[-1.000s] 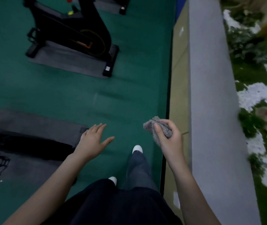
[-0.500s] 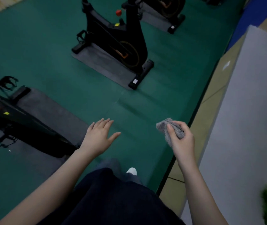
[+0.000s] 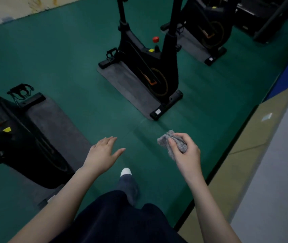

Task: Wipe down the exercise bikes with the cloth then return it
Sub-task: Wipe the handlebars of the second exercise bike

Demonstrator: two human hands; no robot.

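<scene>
One cloth (image 3: 172,145) was bunched in the closed right hand (image 3: 185,153), the left hand (image 3: 102,153) empty and spread; the bike (image 3: 148,67) at upper centre seemingly awaited wiping, to be approached next.

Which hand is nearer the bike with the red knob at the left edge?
Left. The left hand hovers open just right of that bike; the right hand, gripping the cloth, is farther right.

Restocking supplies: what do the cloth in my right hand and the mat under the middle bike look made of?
Cloth: grey, fuzzy, bunched, probably microfibre or terry. Mat: dark grey, flat, matte, likely rubber or foam; the blur leaves it open.
</scene>
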